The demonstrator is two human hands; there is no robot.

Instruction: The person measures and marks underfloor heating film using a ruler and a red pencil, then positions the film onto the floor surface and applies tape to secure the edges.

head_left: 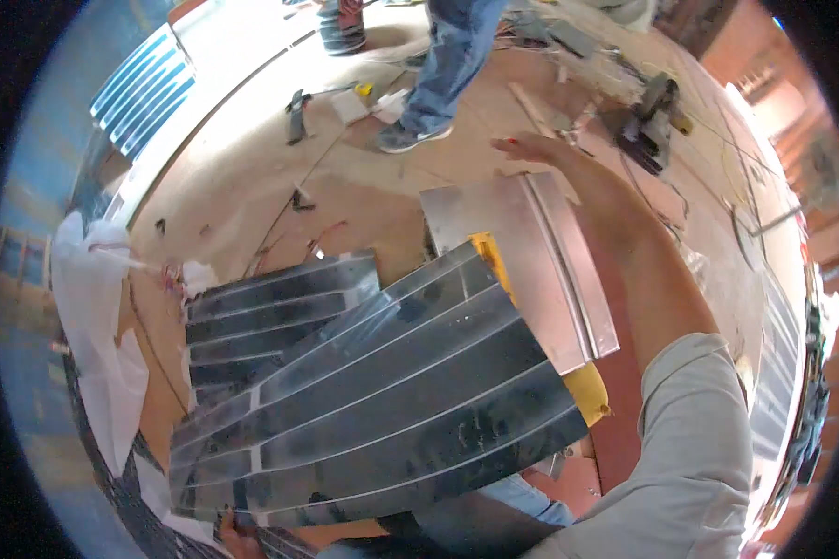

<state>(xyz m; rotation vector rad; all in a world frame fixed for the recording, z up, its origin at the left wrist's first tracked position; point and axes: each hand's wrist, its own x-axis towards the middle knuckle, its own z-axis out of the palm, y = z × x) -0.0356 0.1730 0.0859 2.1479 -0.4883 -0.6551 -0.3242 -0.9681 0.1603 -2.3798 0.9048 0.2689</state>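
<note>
A dark grey panel with pale lengthwise stripes (391,401) slants across the space in front of me. Yellow-orange material (587,395) shows along its right end. My left hand (240,538) is closed on the panel's near left edge, only partly in the picture. Beyond the right end lies a shiny metal sheet (494,270) with a raised double ridge (559,265) along it. My right hand (531,147) reaches past the sheet's far end, fingers stretched out and nothing seen in them. Whether it touches the sheet I cannot tell.
Another dark striped panel (280,307) lies partly beneath the first. Ahead stands a person's leg in jeans (452,65). A bucket (342,26), a dark hand tool (296,116), a power tool (651,121) and white plastic sheeting (93,345) lie around.
</note>
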